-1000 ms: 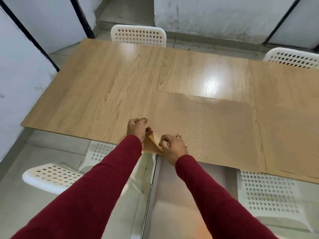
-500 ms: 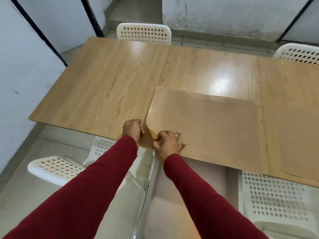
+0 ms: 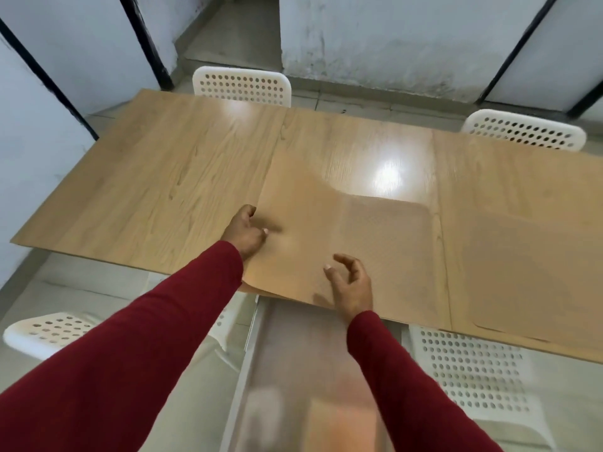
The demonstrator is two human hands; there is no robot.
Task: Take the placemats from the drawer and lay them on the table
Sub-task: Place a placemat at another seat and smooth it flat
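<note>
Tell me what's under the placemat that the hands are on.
Under the placemat lies the wooden table, whose top it covers. At its near left corner another tan sheet peeks out; how far that extends is hidden. Left hand touches it; right hand hovers open.

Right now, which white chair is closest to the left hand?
The near-left chair, below the left hand; the other three chairs sit farther off.

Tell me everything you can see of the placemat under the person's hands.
The placemat is a thin tan sheet with rounded corners and a fine dotted texture, lying on the wooden table at its near edge. Its left part is blurred. The left hand rests at its left edge; the right hand hovers open above its near edge.
</note>
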